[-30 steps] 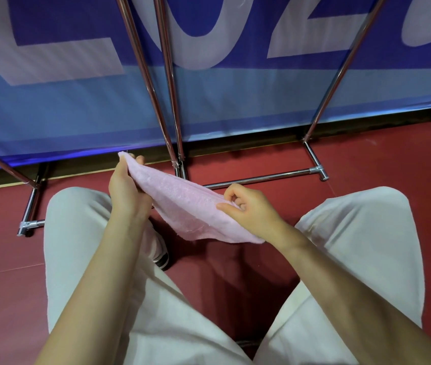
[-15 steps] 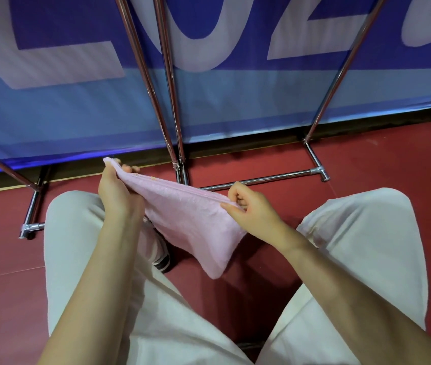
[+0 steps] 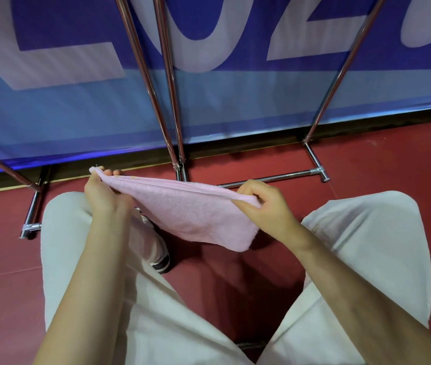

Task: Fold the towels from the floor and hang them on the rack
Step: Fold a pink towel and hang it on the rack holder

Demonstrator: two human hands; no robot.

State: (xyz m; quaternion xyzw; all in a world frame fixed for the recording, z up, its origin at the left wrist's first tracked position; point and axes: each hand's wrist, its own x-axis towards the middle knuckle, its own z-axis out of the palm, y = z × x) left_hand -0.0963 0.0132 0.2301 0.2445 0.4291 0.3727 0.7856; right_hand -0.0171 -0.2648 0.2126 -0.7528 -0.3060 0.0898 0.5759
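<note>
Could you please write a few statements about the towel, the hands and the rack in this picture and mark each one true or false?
1. The left hand and the right hand each pinch an end of the small pink terry towel. True.
2. The towel lies flat on the dark red floor. False: it is held in the air above the floor.
3. The towel hangs on the chrome metal tube rack. False: it is not on the rack.
4. The rack stands before a blue banner with pale letters. True.

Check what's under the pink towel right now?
Under the pink terry towel, held between left hand and right hand: red floor, a shoe beside it. The floor directly beneath is covered.
</note>
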